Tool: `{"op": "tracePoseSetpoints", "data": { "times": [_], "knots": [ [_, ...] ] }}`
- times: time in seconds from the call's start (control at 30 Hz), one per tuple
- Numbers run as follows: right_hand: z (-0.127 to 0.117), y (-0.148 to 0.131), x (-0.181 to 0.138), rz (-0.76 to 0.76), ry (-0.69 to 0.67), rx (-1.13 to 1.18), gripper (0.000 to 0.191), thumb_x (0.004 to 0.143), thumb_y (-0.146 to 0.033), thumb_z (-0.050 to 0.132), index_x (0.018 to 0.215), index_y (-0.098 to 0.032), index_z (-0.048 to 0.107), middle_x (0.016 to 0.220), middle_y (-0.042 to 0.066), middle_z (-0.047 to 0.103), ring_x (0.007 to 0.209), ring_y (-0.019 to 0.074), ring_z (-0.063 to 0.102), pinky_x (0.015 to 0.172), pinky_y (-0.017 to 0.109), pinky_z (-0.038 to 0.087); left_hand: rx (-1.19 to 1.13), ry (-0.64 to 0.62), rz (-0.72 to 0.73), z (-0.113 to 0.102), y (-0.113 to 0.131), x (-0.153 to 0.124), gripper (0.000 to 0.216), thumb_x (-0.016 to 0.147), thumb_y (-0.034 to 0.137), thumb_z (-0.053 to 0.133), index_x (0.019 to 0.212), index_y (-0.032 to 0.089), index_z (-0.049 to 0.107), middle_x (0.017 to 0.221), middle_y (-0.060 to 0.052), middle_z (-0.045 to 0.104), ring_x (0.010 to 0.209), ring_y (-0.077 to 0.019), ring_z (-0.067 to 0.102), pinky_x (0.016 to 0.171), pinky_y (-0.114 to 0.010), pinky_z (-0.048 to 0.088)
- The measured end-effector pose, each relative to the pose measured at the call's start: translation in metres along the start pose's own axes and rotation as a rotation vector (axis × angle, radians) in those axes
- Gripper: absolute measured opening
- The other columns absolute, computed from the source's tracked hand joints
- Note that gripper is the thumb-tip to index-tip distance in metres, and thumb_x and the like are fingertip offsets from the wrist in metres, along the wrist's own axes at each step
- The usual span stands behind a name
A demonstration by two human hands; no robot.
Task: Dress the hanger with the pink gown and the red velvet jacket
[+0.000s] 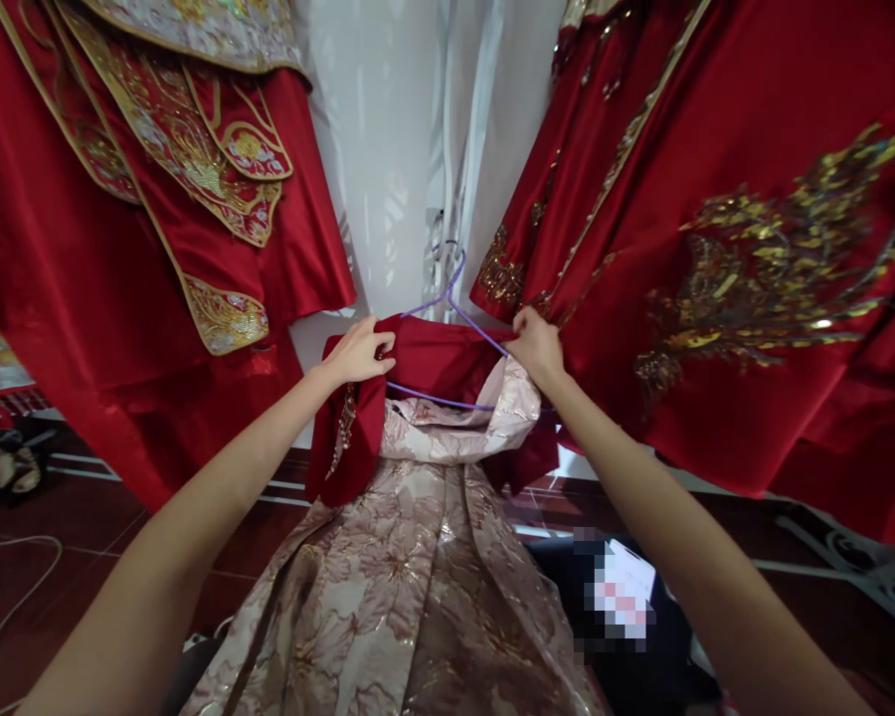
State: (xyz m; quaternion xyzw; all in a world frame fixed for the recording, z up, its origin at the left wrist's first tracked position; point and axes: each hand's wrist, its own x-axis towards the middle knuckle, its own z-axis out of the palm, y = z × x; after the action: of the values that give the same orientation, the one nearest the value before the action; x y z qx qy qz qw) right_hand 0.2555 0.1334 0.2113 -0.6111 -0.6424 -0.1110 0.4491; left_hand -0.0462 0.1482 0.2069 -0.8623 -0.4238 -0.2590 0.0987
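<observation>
A purple clothes hanger (451,298) hangs in the middle, with a red garment (440,353) over its arms. Beaded trim runs down the garment's left sleeve. Below it falls a pink-and-gold brocade dress (403,557), its folded upper part (518,408) lying over the hanger's right side. My left hand (365,350) is closed on the red cloth at the left shoulder. On the other side, my right hand (537,346) has its fingers curled at the hanger's right end, on the top edge of the clothes; its fingertips are partly hidden.
Red gowns with gold embroidery hang close by on the left (268,239) and right (753,278). Behind stands a white curtain (388,149). Lower right, a lit screen (626,587) rests on something dark. A cable (26,587) and shoes (16,469) are on the floor at left.
</observation>
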Motion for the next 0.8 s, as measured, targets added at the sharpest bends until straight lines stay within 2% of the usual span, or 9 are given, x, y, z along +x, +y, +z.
{"op": "tracePoseSetpoints", "data": {
  "times": [0.1, 0.2, 0.3, 0.37, 0.43, 0.53, 0.67, 0.8],
  "knots": [
    [-0.017, 0.001, -0.004, -0.086, 0.165, -0.145, 0.023, 0.068, -0.024, 0.061, 0.091, -0.021, 0.055, 0.086, 0.005, 0.066, 0.075, 0.0209, 0.059, 0.062, 0.028, 0.039, 0.004, 0.018, -0.012, 0.004, 0.004, -0.005, 0.006, 0.072, 0.025, 0.056, 0.072, 0.020, 0.053, 0.085, -0.005, 0.042, 0.080, -0.0226, 0.050, 0.076, -0.034, 0.038],
    [-0.037, 0.019, -0.013, -0.155, 0.182, -0.180, 0.023, 0.070, -0.020, 0.059, 0.093, -0.020, 0.055, 0.095, 0.007, 0.065, 0.081, 0.0212, 0.059, 0.063, 0.028, 0.038, -0.007, 0.011, 0.007, 0.006, 0.005, -0.003, 0.006, 0.072, 0.024, 0.056, 0.072, 0.020, 0.051, 0.082, -0.005, 0.042, 0.080, -0.0226, 0.051, 0.077, -0.034, 0.038],
    [-0.055, 0.050, -0.025, -0.116, 0.195, -0.206, 0.019, 0.072, -0.018, 0.056, 0.091, -0.021, 0.057, 0.090, 0.008, 0.064, 0.079, 0.0201, 0.057, 0.063, 0.029, 0.037, 0.011, 0.008, 0.013, 0.009, 0.006, -0.001, 0.006, 0.073, 0.024, 0.056, 0.072, 0.020, 0.051, 0.082, -0.005, 0.042, 0.080, -0.0231, 0.050, 0.077, -0.035, 0.038],
    [-0.068, 0.062, -0.033, -0.060, 0.176, -0.188, 0.022, 0.070, -0.018, 0.060, 0.091, -0.021, 0.057, 0.079, 0.005, 0.063, 0.067, 0.0177, 0.055, 0.059, 0.028, 0.037, 0.038, 0.006, 0.000, 0.011, 0.008, -0.001, 0.006, 0.074, 0.024, 0.055, 0.073, 0.020, 0.051, 0.085, -0.006, 0.043, 0.082, -0.0237, 0.051, 0.077, -0.036, 0.038],
    [-0.080, 0.062, -0.043, -0.049, 0.143, -0.144, 0.030, 0.068, -0.019, 0.065, 0.096, -0.022, 0.055, 0.073, 0.004, 0.061, 0.059, 0.0157, 0.054, 0.056, 0.028, 0.037, 0.064, 0.007, -0.014, 0.014, 0.012, -0.002, 0.007, 0.076, 0.026, 0.054, 0.076, 0.019, 0.052, 0.088, -0.007, 0.043, 0.082, -0.0241, 0.051, 0.079, -0.037, 0.039],
    [-0.095, 0.042, -0.056, -0.106, 0.072, -0.084, 0.040, 0.067, -0.030, 0.071, 0.103, -0.023, 0.053, 0.074, 0.004, 0.061, 0.060, 0.0166, 0.056, 0.057, 0.028, 0.041, 0.081, 0.000, -0.031, 0.015, 0.017, -0.004, 0.009, 0.077, 0.027, 0.054, 0.079, 0.019, 0.053, 0.091, -0.008, 0.044, 0.083, -0.0244, 0.051, 0.081, -0.039, 0.039],
    [-0.090, 0.025, -0.056, -0.099, -0.025, -0.038, 0.038, 0.069, -0.048, 0.068, 0.094, -0.022, 0.058, 0.072, 0.005, 0.062, 0.063, 0.0190, 0.058, 0.059, 0.029, 0.042, 0.091, -0.019, -0.048, 0.013, 0.022, -0.008, 0.010, 0.079, 0.027, 0.053, 0.083, 0.018, 0.054, 0.095, -0.009, 0.045, 0.089, -0.0260, 0.052, 0.084, -0.040, 0.039],
    [-0.053, 0.020, -0.046, 0.069, -0.047, 0.047, 0.040, 0.076, -0.061, 0.052, 0.073, -0.022, 0.056, 0.063, 0.004, 0.059, 0.059, 0.0201, 0.055, 0.059, 0.031, 0.041, 0.101, -0.003, -0.066, 0.010, 0.033, -0.013, 0.011, 0.080, 0.027, 0.052, 0.085, 0.017, 0.054, 0.097, -0.011, 0.045, 0.095, -0.0287, 0.051, 0.086, -0.042, 0.037]
  ]
}}
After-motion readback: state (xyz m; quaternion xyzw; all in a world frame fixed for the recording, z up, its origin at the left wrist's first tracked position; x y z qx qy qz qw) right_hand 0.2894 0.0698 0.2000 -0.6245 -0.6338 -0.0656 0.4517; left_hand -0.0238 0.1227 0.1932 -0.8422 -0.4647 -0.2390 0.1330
